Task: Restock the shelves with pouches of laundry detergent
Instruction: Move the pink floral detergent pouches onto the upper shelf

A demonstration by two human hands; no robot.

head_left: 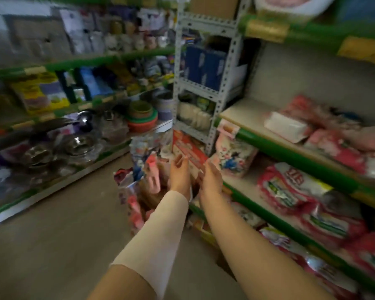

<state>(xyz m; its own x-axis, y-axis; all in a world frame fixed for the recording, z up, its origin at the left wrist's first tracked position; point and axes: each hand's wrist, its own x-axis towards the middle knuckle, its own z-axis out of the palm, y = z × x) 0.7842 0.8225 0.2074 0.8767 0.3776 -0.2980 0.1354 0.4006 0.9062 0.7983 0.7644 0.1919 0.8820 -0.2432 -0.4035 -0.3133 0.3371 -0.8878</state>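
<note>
**Left hand** [179, 173]: released. The fingers are extended and slightly curved, with the palm turned inward toward the other hand. It holds nothing.

**Right hand** [210, 180]: released likewise. The fingers are straight and close together, and the palm faces the left palm. The two hands are near each other but apart, and no item shows in the gap between the palms. Motion blur limits finger detail.

Both arms reach forward and downward from the bottom edge of the view. The left forearm carries a pale beige fabric sleeve [160, 230] from the wrist to near the elbow. The right forearm is bare.

Directly beyond the hands stands a red printed cardboard carton [187, 149], tilted. Below and to the left of the hands, a heap of pink, red and white packets [136, 182] lies on the grey floor [63, 224]. Their print is too blurred to read.

The task items, red-and-white plastic pouches with green label panels [290, 187], lie stacked flat on a lower tier of the green-edged shelving unit [290, 158], to the right of the right arm. A white pouch with pink and blue print [236, 158] stands at the far end of that tier, just beside the right hand. Pink pouches [333, 146] lie on the tier above.

A grey perforated steel rack [206, 83] stands behind the carton. Shelves on the left carry steel bowls [78, 146].
</note>
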